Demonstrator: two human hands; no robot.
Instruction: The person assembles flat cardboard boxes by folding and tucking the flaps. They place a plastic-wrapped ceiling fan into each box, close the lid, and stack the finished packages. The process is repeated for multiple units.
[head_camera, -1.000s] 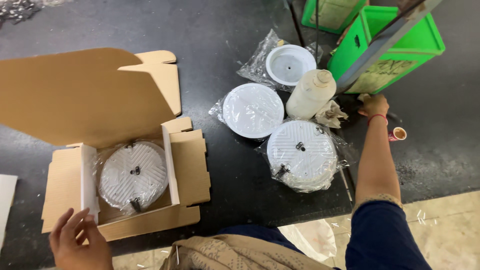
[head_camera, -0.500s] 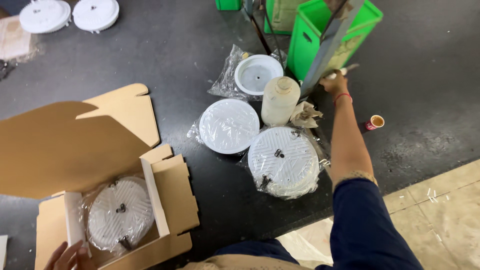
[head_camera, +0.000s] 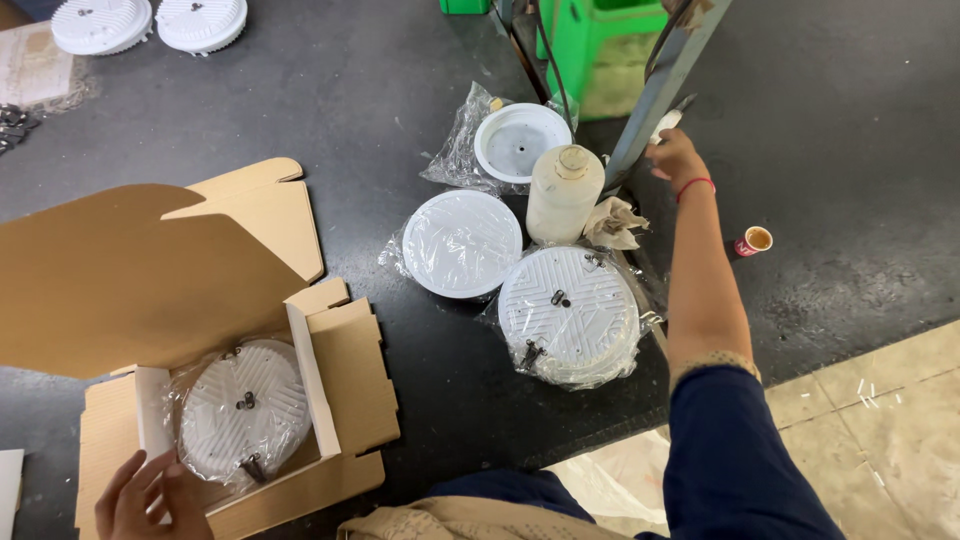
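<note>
Looking down from the head camera: left hand, fingers curled, grips the front edge of an open cardboard box holding a bagged round lamp | right hand reaches toward a grey metal bar, fingers loosely bent, pinching nothing visible.

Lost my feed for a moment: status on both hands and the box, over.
Left hand rests on the open cardboard box, bagged ribbed disc inside. Right hand reaches out to the grey metal bar. Plastic bottle stands beside it.
</note>
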